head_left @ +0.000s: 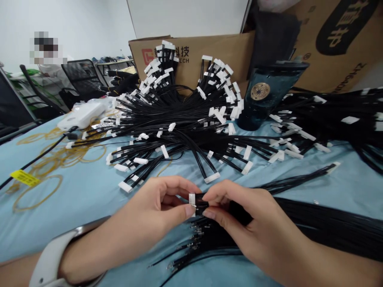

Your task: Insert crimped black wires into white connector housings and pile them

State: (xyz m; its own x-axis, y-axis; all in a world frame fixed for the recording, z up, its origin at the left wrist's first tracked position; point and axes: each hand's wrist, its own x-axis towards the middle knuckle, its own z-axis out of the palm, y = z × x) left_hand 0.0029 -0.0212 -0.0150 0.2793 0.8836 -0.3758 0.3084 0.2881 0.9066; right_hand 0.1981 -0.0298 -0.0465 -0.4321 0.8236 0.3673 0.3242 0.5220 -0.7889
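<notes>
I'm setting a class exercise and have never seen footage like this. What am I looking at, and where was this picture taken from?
This picture comes from a camera worn on a person's head, looking down at their own bare hands. The left hand pinches a small white connector. The right hand holds black wires, their metal tip at the connector. On the blue cloth lie a large fan of wires with white connectors, a loose black wire bundle and rubber bands. A cardboard box stands behind.
</notes>
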